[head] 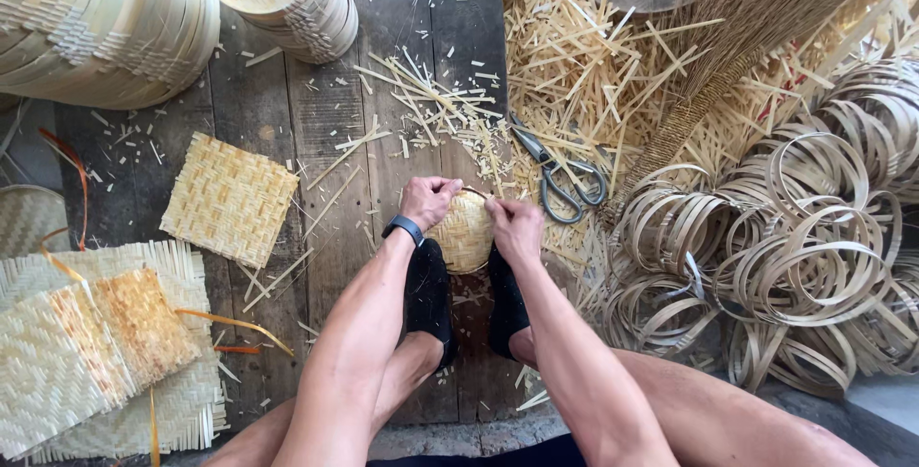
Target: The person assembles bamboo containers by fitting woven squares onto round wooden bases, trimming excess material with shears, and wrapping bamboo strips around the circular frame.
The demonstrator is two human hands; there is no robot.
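A small round woven bamboo piece (463, 233) sits on the dark wooden floor between my two feet in black socks. My left hand (428, 201), with a black band at the wrist, grips its upper left rim. At the upper right rim my right hand (514, 225) is closed on the edge. Both hands press the weave at the rim. Grey scissors (558, 175) lie just beyond my right hand, on loose bamboo strips.
A square woven mat (229, 197) lies to the left, with stacked woven mats (91, 352) at the lower left. Finished round baskets (105, 17) stand at the top left. Many bamboo hoops (795, 247) pile up on the right. A straw broom (728, 55) lies over bamboo offcuts (574, 55).
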